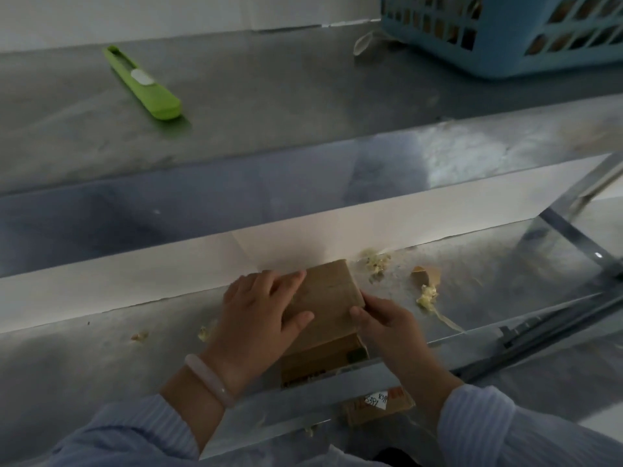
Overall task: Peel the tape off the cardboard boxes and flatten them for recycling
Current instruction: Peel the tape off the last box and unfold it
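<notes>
While the left hand (259, 308) presses flat, fingers straight, on the cardboard box (328, 298), the right hand (387, 323) pinches its right edge. Scraps (426, 296) lie nearby.

A steel tabletop (303, 96) is carrying a green box cutter (145, 84) lying at its left and a blue basket (499, 38) sitting at its far right. Nearer, a lower steel shelf (84, 365) is bearing a cardboard box (330, 298), with torn scraps (426, 294) lying just beside it.

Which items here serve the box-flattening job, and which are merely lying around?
Job: small brown cardboard box, left hand pressing it, right hand gripping its edge, green plastic cutter, probably.
Lying about: blue plastic lattice basket, yellowish torn scraps.
</notes>
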Motion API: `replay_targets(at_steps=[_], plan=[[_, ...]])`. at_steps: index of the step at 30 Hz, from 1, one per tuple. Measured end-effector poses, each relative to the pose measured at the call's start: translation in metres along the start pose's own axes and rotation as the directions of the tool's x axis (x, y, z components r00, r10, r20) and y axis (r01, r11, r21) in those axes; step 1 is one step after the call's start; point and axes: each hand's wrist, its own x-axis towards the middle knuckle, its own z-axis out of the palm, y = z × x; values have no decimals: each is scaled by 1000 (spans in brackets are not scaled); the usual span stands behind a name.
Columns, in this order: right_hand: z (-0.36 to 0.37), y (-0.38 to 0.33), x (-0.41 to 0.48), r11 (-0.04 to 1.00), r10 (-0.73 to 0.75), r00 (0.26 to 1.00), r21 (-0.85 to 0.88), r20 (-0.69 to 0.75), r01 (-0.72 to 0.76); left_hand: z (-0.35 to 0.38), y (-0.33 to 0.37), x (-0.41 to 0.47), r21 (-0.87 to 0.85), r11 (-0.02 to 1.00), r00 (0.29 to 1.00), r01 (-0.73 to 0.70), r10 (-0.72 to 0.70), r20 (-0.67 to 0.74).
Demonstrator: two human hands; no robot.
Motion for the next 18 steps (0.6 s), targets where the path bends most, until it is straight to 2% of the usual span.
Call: replay_targets(at_steps=[3,8,13,18], plan=[[3,0,-2,993,86,993,88,-76,-79,8,10,14,-6,1000,999,26,-25,46],[2,7,-11,1000,19,995,-8,-102,-20,22,8,17,72,997,997,0,-6,79],[4,5,-9,998,24,984,-55,-178,-34,26,5,18,44,999,996,-7,3,84],[-1,2,-7,981,-24,993,-195,-118,1,27,5,18,29,1000,998,-5,4,68]])
